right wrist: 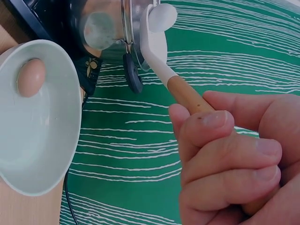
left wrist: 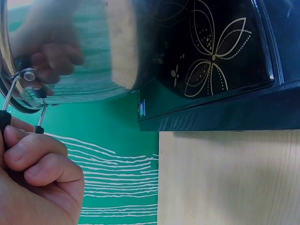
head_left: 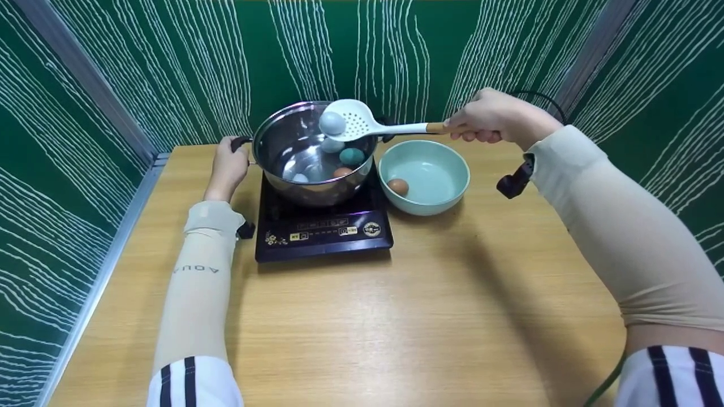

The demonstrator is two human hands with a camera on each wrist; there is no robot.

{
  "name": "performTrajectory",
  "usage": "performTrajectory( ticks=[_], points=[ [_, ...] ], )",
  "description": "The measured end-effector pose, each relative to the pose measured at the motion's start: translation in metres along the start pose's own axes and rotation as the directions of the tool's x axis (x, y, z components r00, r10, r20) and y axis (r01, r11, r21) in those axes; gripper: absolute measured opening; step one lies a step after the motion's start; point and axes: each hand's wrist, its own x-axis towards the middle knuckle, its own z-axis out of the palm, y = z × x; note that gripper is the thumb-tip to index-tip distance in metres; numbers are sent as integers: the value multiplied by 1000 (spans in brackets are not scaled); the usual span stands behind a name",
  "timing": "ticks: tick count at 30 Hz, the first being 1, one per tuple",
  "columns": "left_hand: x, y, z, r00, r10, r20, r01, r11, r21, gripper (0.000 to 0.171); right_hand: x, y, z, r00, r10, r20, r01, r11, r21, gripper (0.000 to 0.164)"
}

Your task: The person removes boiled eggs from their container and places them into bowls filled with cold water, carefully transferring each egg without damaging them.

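Note:
My right hand (head_left: 491, 117) grips the wooden handle (right wrist: 190, 96) of a white slotted spoon (head_left: 362, 121). On the spoon's head lies a pale egg (head_left: 332, 122), held above the steel pot (head_left: 317, 195). Inside that pot are several eggs, among them a teal egg (head_left: 352, 156) and a brown egg (head_left: 342, 172). With curled fingers my left hand (head_left: 227, 169) holds the pot's black side handle (head_left: 240, 142). A mint-green bowl (head_left: 432, 169), right of the pot, contains one brown egg (head_left: 398, 186).
The pot stands on a black induction cooker (head_left: 323, 240) on a wooden table (head_left: 350, 328). Green panels (head_left: 350, 51) with white lines enclose the back and sides. A black cable (right wrist: 70, 201) runs behind the bowl in the right wrist view.

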Motion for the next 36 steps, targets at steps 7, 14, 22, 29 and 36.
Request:
performTrajectory(
  ticks=[7,14,22,29,36],
  points=[
    [1,-2,1,999,38,-19,-38,999,6,38,-4,8,-6,1000,3,-4,-3,1000,18,33],
    [1,0,1,1000,12,-9,-12,1000,1,38,-9,18,-14,1000,12,-8,-12,999,52,33],
    [-1,2,0,999,-37,25,37,999,-21,41,-18,27,-20,999,16,-33,-15,999,32,38],
    [-1,1,0,999,-31,17,32,999,-17,41,-26,36,-30,999,18,-43,-16,999,43,35],
    [-2,2,0,1000,-21,16,21,1000,-2,43,-35,47,-41,998,13,-58,-11,999,37,35]
  ],
)
